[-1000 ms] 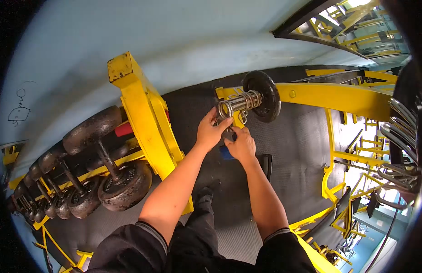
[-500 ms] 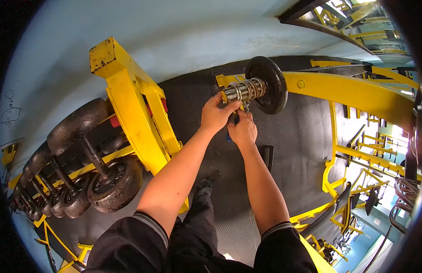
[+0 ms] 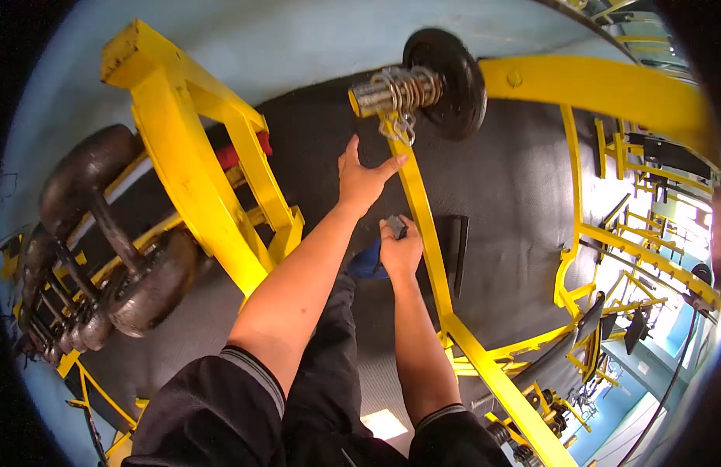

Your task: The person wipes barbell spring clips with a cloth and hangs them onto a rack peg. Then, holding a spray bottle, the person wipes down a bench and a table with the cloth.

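My left hand (image 3: pixel 363 180) is open, thumb and fingers spread, just below a metal bar end (image 3: pixel 376 96) and apart from it. Coiled spring collars (image 3: pixel 416 89) and small loose chain-like rings (image 3: pixel 399 129) sit on and hang from that bar end. Behind them is a black weight plate (image 3: pixel 457 86). Lower down, my right hand (image 3: pixel 401 251) is closed around a small dark grey block-like object (image 3: pixel 396 226), whose kind I cannot make out. Something blue, perhaps cloth (image 3: pixel 366 261), shows beside that hand; whether it is held is unclear.
On the left, a yellow steel frame (image 3: pixel 173 148) stands beside a rack of black dumbbells (image 3: pixel 115 226). A thick yellow beam (image 3: pixel 594 86) runs right from the plate. A slanting yellow bar (image 3: pixel 422 233) passes close to my right hand. Black rubber flooring (image 3: pixel 516 233) lies below.
My left hand has let go of the bar end and opened. My right hand has drawn down and away from the collars, and the grey object now shows in it. The view has shifted.
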{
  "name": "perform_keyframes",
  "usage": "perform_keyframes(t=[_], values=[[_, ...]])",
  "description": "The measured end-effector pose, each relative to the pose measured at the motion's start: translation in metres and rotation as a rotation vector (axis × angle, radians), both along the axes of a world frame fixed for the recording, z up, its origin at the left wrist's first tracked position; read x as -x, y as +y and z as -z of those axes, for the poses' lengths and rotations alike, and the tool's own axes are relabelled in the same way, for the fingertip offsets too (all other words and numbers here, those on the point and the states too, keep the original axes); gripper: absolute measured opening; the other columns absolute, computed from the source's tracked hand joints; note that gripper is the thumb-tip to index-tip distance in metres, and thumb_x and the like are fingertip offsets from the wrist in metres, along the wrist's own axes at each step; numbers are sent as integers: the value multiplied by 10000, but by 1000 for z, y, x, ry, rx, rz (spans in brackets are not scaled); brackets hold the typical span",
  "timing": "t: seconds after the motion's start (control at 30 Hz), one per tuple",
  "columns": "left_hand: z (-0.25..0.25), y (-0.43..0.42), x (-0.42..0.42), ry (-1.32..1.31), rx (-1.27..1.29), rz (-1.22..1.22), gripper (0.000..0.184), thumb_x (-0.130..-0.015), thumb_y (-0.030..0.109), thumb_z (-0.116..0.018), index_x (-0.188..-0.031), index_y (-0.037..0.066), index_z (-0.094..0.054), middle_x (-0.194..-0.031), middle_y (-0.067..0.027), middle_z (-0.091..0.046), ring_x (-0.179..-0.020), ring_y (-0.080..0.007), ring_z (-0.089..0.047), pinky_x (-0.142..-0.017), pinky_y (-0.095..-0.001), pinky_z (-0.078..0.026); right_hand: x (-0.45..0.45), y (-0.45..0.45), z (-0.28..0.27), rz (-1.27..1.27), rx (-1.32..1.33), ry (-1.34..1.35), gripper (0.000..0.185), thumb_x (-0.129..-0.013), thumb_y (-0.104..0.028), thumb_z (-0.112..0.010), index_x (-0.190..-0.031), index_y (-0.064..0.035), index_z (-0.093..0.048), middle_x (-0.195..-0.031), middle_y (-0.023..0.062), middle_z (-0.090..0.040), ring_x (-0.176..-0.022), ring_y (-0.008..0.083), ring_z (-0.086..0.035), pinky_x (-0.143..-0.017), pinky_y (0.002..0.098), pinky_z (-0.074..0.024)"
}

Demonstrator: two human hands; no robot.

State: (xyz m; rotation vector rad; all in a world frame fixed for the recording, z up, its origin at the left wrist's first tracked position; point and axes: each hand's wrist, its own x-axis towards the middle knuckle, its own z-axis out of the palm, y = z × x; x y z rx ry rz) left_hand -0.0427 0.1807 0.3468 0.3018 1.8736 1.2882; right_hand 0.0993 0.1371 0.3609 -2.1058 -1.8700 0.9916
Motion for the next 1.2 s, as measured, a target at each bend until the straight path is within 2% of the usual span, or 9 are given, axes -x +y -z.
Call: perform_keyframes(t=[0.3, 0.37, 0.47, 0.77, 0.83, 0.9, 1.03, 1.13, 1.2], values=[[122, -100, -115, 278, 642, 526, 985, -678, 396, -788, -1452, 137, -236, -1467, -181, -254, -1350, -356, -272, -1084, -449, -298, -77, -16, 99, 96, 36, 279, 476, -803, -325, -719, -1146, -14, -607, -1131, 217, -618, -1080, 340, -593, -917, 379, -457], [158, -110, -124, 303, 717, 546, 980, -680, 388, -791, -1451, 144, -236, -1468, -179, -252, -1349, -353, -271, -1078, -459, -302, -96, -28, 143, 116, -26, 349, 410, -793, -215, -751, -1096, 23, -610, -920, 119, -670, -860, 147, -618, -792, 278, -482], [211, -130, -138, 366, 828, 607, 966, -681, 384, -794, -1443, 151, -248, -1462, -180, -265, -1343, -357, -283, -1049, -469, -335, -136, -49, 196, 142, 137, 353, 468, -798, -290, -731, -1152, -11, -604, -1114, 218, -632, -1054, 325, -614, -894, 358, -467], [347, -206, -130, 500, 1333, 918, 913, -640, 380, -817, -1391, 221, -323, -1326, -178, -409, -1202, -345, -459, -873, -474, -492, -226, -105, 303, 301, 403, 301, 472, -839, -308, -706, -1180, -7, -580, -1058, 208, -649, -1000, 296, -636, -857, 323, -477], [371, -223, -117, 615, 1342, 984, 583, -740, 247, -715, -1251, 175, -445, -1166, -190, -555, -1035, -376, -599, -838, -453, -517, -234, -116, 307, 327, 442, 306, 465, -835, -300, -708, -1172, -4, -583, -1053, 210, -649, -999, 304, -636, -855, 330, -479], [375, -235, -97, 586, 1248, 1041, 343, -767, 175, -669, -1088, 119, -562, -1067, -197, -633, -1003, -374, -618, -835, -440, -508, -236, -136, 314, 244, 326, 246, 409, -824, -252, -723, -1122, 2, -608, -959, 155, -675, -903, 198, -649, -779, 284, -487], [332, -215, -105, 571, 1047, 1050, 260, -759, 154, -678, -1003, 91, -612, -1039, -191, -652, -1015, -360, -610, -856, -432, -491, -235, -147, 274, 306, 253, 281, 414, -806, -248, -732, -1118, -5, -610, -989, 185, -670, -936, 252, -660, -794, 306, -490], [297, -204, -130, 619, 922, 1075, 435, -754, 116, -682, -1168, 147, -551, -1036, -195, -645, -987, -370, -615, -829, -455, -491, -233, -140, 235, 417, 376, 414, 422, -792, -272, -728, -1126, -40, -616, -1062, 198, -644, -983, 344, -629, -838, 367, -490], [259, -184, -153, 699, 885, 1161, 665, -769, 102, -665, -1344, 186, -342, -989, -199, -632, -946, -397, -614, -805, -473, -493, -229, -140, 216, 434, 394, 420, 436, -793, -283, -723, -1138, -41, -613, -1080, 200, -638, -1010, 335, -620, -854, 369, -482]])
